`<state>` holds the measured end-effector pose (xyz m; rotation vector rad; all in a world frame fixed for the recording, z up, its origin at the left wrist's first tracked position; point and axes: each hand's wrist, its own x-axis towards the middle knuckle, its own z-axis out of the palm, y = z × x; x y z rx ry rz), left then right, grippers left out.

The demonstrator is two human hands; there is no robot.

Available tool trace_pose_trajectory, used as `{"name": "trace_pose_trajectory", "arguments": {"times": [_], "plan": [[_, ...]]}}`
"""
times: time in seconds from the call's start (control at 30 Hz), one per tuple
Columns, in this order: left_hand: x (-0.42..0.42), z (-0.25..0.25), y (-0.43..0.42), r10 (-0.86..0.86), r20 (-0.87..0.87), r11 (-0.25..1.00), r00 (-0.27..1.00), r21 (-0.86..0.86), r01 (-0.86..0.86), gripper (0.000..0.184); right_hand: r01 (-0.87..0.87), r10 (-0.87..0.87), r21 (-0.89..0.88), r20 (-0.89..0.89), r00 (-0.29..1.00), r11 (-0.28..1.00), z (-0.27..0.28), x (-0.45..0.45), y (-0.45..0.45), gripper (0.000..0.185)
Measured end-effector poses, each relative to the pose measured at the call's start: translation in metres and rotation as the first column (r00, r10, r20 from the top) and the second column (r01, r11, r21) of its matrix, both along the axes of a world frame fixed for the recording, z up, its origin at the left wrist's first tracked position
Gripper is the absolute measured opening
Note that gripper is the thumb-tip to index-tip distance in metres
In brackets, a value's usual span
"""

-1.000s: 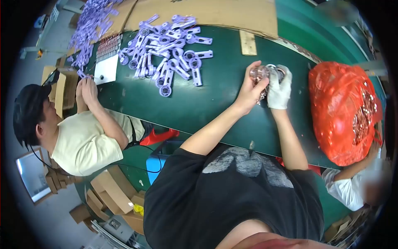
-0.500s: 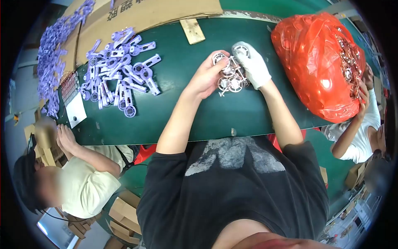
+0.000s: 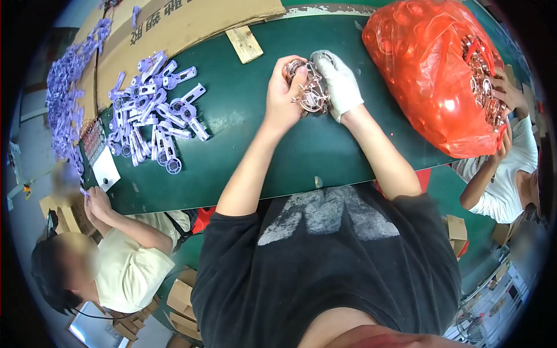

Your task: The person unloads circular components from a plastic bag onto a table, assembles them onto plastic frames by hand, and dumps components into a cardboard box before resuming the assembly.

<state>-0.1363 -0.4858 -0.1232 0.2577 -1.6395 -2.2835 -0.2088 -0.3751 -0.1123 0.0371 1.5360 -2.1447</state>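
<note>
While holding a cluster of coppery metal parts over the green table, about midway between near and far edges, has the bare left hand wrapped around its left side, with the thumb laid across the front. Has the right hand, in a pale glove, cupped snugly against its right side, with a ring-shaped part showing under the fingertips. Hard to say whether touching the tabletop below.

Toward the left end of the table, spread loosely: a pile of purple plastic pieces. Along the far edge, lying flat: a cardboard sheet with printed lettering, and against its border, a short wooden board. At the far left corner, piled higher: a larger purple heap. Near the left end, lying flat: a white card, just beside a rack of small reddish things, too small to tell.

By the near left corner: a co-worker's hands, pinching a purple piece. At the right end, bulging: a red plastic bag, open toward the right, full of similar metal parts, with another co-worker's hand at the opening. Below, on the floor: cardboard boxes.
</note>
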Motion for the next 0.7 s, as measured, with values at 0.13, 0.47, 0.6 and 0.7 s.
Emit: {"name": "trace_pose_trajectory", "arguments": {"times": [0.13, 0.47, 0.6, 0.7], "plan": [[0.002, 0.008, -0.012, -0.138, -0.031, 0.985, 0.99, 0.104, 0.141, 0.026, 0.14, 0.1, 0.392, -0.532, 0.841, 0.909, 0.0, 0.001, 0.005, 0.032], [-0.009, 0.009, 0.002, 0.152, -0.011, 0.785, 0.988, -0.606, -0.128, 0.023, 0.253, 0.191, 0.52, -0.656, 0.731, 0.816, 0.008, -0.016, 0.014, 0.03], [-0.006, 0.027, -0.006, 0.135, 0.191, 0.746, 0.972, -0.665, 0.027, 0.024, 0.442, 0.517, 0.53, -0.841, 0.161, 0.724, -0.009, -0.033, 0.026, 0.023], [-0.009, 0.026, -0.036, -0.013, 0.351, 0.732, 0.936, -0.634, 0.248, 0.025, 0.378, 0.62, 0.666, -0.743, 0.254, 0.643, 0.003, -0.028, 0.028, 0.021]]}}
